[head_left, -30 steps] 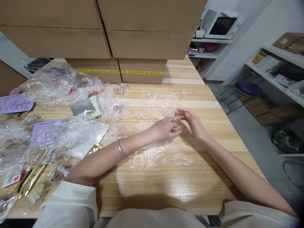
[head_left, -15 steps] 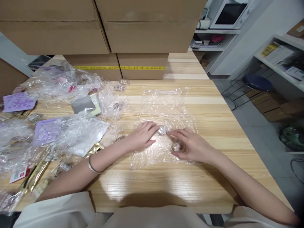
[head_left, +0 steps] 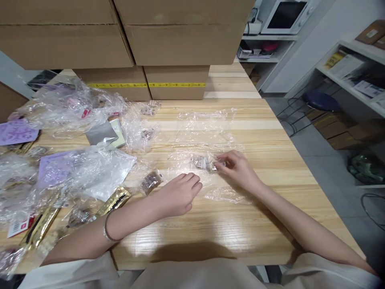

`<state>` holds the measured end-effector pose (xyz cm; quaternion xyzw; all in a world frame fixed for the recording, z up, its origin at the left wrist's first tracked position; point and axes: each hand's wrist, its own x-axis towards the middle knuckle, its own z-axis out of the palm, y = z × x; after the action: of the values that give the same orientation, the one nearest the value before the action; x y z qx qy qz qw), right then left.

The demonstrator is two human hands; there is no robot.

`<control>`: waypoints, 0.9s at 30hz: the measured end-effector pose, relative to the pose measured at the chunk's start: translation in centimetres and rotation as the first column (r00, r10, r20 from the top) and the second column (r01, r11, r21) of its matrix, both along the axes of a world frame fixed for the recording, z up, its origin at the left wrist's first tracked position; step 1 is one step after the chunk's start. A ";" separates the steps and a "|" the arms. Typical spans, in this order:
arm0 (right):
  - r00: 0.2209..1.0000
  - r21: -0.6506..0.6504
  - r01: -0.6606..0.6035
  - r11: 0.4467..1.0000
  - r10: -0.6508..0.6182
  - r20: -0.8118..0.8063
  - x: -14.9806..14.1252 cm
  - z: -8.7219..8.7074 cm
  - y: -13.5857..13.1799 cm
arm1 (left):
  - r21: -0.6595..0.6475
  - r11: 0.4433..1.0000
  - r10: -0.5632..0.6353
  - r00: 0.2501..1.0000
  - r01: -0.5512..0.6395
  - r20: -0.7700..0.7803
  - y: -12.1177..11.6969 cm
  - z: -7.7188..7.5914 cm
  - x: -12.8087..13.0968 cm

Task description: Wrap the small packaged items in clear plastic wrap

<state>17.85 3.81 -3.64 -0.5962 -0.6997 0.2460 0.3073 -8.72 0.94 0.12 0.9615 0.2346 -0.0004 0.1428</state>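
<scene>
At your far left, a purple card (head_left: 18, 131) lies by a heap of clear wrap (head_left: 87, 104), which crowds that side of the worktop (head_left: 288, 164). A red-and-white tag (head_left: 19, 228) sits nearer you. Further right come a grey pouch (head_left: 100, 133), partly over a pale green pack (head_left: 118, 133), and a gold sachet (head_left: 116, 198) just beyond your left forearm. Stacked boxes (head_left: 183, 46) block the back. A brown packet (head_left: 151, 182) lies just beside your left hand (head_left: 183, 194), whose fingers are curled; I cannot tell whether it holds anything. Spread film (head_left: 204, 130) lies in front of you, with 2 small packets (head_left: 200, 162) side by side on it. Your right hand (head_left: 236, 168) has its thumb and fingers at the right packet; I cannot tell whether they grip it. Past the worktop's right edge stand a stool (head_left: 320, 101) and shelves (head_left: 345, 47).
</scene>
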 end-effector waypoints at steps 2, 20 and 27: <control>0.978 0.226 -0.001 0.974 -0.046 0.204 -0.3 0.8 -0.7 | 0.037 0.999 -0.006 1.000 0.007 -0.024 -0.3 0.0 -0.5; 0.937 -0.266 -0.349 0.899 0.340 -0.083 4.2 4.7 -1.7 | -0.709 0.633 0.631 0.738 -0.310 0.240 6.9 4.0 -4.8; 0.987 -0.217 0.158 0.963 -0.155 0.031 3.7 0.3 0.9 | -0.635 0.556 0.785 0.589 -0.536 0.189 9.3 -0.9 -2.6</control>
<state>21.56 4.71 -3.39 -0.6815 -0.6212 0.2922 0.2536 -11.31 10.21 -0.81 0.6887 0.5397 0.2168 0.4329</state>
